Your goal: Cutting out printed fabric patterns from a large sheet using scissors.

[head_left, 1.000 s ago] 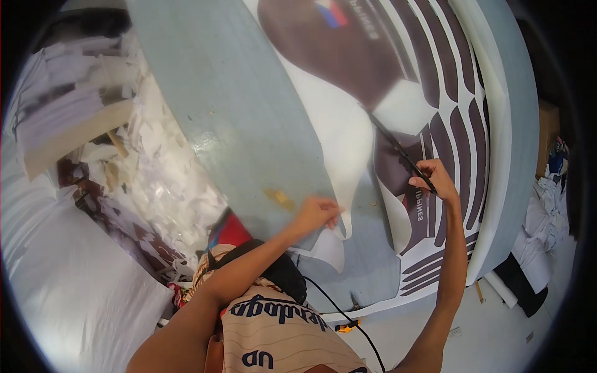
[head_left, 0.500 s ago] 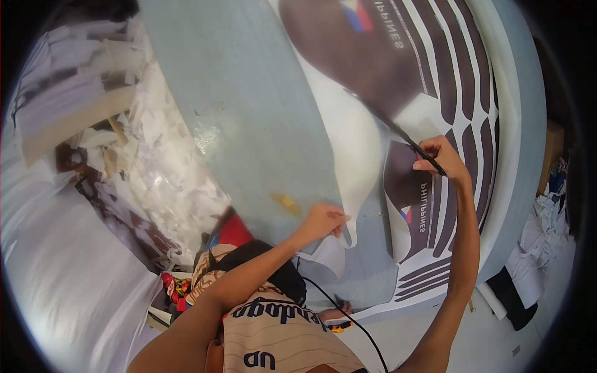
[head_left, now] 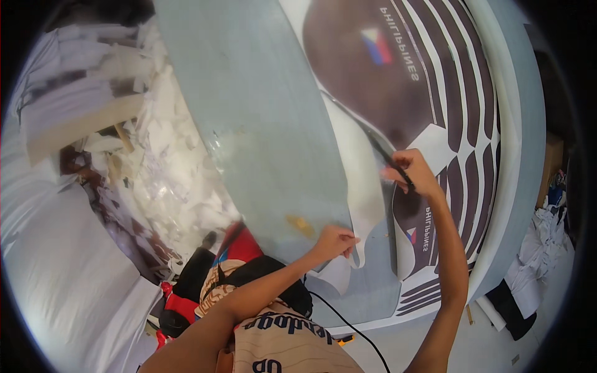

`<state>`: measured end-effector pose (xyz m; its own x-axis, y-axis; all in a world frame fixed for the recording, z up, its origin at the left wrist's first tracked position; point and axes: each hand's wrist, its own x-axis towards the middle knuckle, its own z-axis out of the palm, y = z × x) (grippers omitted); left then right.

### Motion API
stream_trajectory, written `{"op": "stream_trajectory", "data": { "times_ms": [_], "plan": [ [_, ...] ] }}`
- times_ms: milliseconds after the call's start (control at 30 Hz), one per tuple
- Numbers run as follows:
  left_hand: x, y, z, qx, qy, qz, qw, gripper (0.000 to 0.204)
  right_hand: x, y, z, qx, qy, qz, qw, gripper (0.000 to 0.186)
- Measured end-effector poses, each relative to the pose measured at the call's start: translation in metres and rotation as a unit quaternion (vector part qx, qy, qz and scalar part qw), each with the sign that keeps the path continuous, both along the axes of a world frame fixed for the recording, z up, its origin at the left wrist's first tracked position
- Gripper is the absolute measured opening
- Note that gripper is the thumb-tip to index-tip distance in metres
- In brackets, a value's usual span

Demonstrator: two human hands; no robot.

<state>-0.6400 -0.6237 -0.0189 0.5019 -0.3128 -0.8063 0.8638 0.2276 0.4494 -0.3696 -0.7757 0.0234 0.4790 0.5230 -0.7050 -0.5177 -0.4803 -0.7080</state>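
"What do you have on the left hand [head_left: 336, 241]?"

"From my seat I see its thumb and fingertips pinched on the narrow lower part of the white margin [head_left: 365, 202], the curved strip along the near side of the printed sheet [head_left: 430, 143]. The grip looks light, only at the tips."

"And the right hand [head_left: 418, 174]?"

"I have it curled around the handle end of a long dark cutting tool [head_left: 380, 148]. I read it as scissors, though the fingers cover the handles. It slants up and to the left, lying along the border between the white margin and the large dark panel [head_left: 367, 78]. I can't tell from here how far the blades are parted."

"Where is the sheet?"

"On the grey-blue table [head_left: 267, 105], over its right half. The large dark panel bears a small flag emblem [head_left: 377, 47]. Nearer the person I make out a smaller dark panel [head_left: 410, 208], just below the right hand, and along the right side run long dark strips [head_left: 474, 74]."

"Anything around the table?"

"To its left I see a heap of white scraps [head_left: 177, 168]. Some red fabric [head_left: 244, 245] sits by the table's left edge, near the person's body. A black cable [head_left: 348, 318] curves past the near edge, and crumpled white cloth [head_left: 542, 239] lies off to the right."
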Motion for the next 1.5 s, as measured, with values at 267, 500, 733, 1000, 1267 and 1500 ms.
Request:
{"op": "stream_trajectory", "data": {
  "times_ms": [267,500,733,1000,1267,1500],
  "plan": [
    [-0.008,-0.015,-0.004,-0.048,0.025,-0.001,0.999,0.018,-0.058,0.056,0.047,0.022,-0.153,-0.062,0.986,0.04],
    [-0.027,-0.004,-0.025,0.054,-0.175,-0.038,0.982,0.03,-0.242,0.006,0.118,0.078,-0.051,-0.288,0.953,0.035],
    [-0.09,0.179,0.01,0.259,-0.155,0.134,0.944,0.037,-0.471,-0.088,0.182,-0.022,0.04,-0.497,0.867,0.031],
    [-0.163,-0.032,0.125,0.362,-0.325,-0.245,0.838,0.039,-0.696,-0.114,0.126,-0.058,0.062,-0.752,0.654,0.044],
    [-0.216,-0.311,0.069,0.051,-0.072,-0.227,0.97,0.051,-0.678,-0.158,0.035,0.002,0.007,-0.743,0.669,0.047],
    [-0.216,-0.343,0.015,0.012,-0.06,-0.106,0.993,0.023,-0.656,-0.181,0.031,0.051,-0.013,-0.731,0.68,0.041]
  ]
}}
